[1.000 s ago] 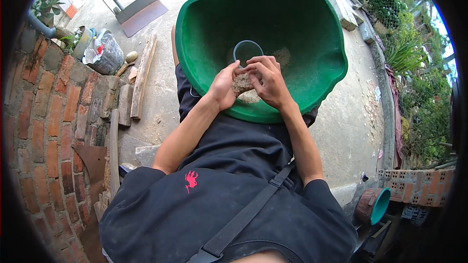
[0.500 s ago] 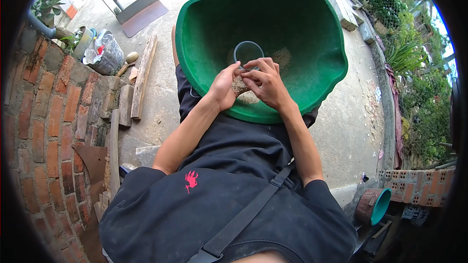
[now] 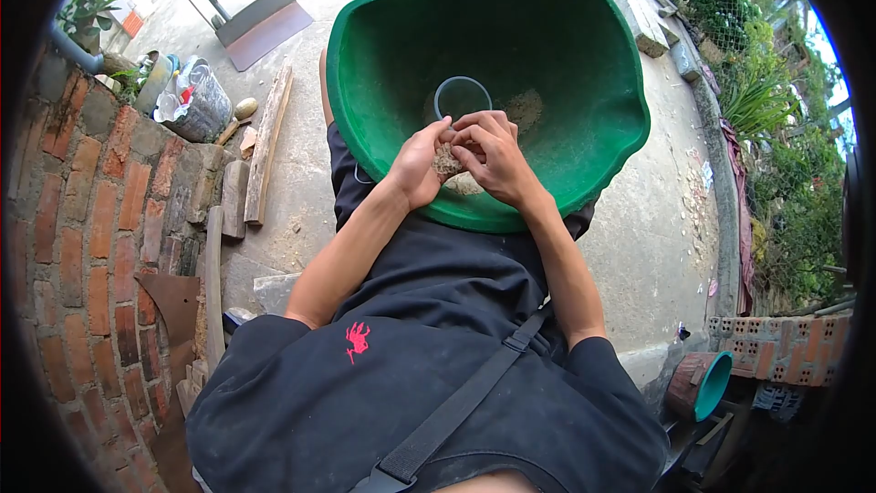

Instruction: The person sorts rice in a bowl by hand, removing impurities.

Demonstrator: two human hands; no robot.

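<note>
Both my hands are together over the near side of a large green tub [image 3: 598,151] that rests in front of my lap. My left hand [image 3: 420,164] curls around a tan, grainy clump [image 3: 446,162], its thumb pointing up toward a thin grey ring [image 3: 463,79]. My right hand [image 3: 495,157] is bent over the same spot, its fingertips pinched at the lower edge of the ring and the top of the clump. What the right fingertips grip, I cannot tell. Loose pale grains [image 3: 525,110] lie on the tub's inner wall, and more pale material [image 3: 464,184] shows below my hands.
A brick wall [image 3: 100,265] runs along the left, near wooden planks [image 3: 270,146] and a dirty bucket [image 3: 203,110]. A hand truck [image 3: 265,26] stands at the far left. On the right are a concrete kerb [image 3: 727,219], plants, and a teal-lined pot [image 3: 712,387].
My right fingers have shifted slightly, curling a little more over the clump. The ring has moved a touch to the left. Otherwise the hands and tub stay in place.
</note>
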